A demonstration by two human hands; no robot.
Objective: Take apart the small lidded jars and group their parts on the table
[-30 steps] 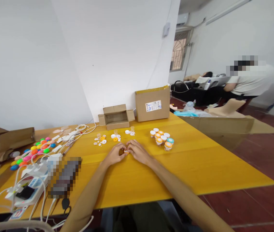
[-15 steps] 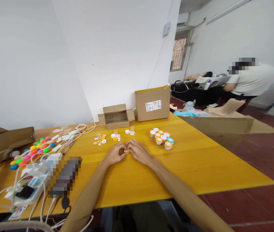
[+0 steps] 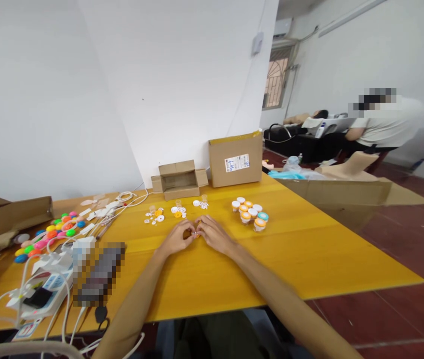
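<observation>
Between left hand (image 3: 176, 240), right hand (image 3: 216, 235): piece (image 3: 195, 233)

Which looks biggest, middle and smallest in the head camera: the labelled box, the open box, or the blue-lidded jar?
1. labelled box
2. open box
3. blue-lidded jar
The jar sits nearer the camera yet looks far smaller.

Both forearms are stretched fwd and angled inward. L hand (image 3: 177, 238) and R hand (image 3: 215, 235) are held palm-down, fingers curled, tips brought together btwn them, prob. pinched shut.
</observation>
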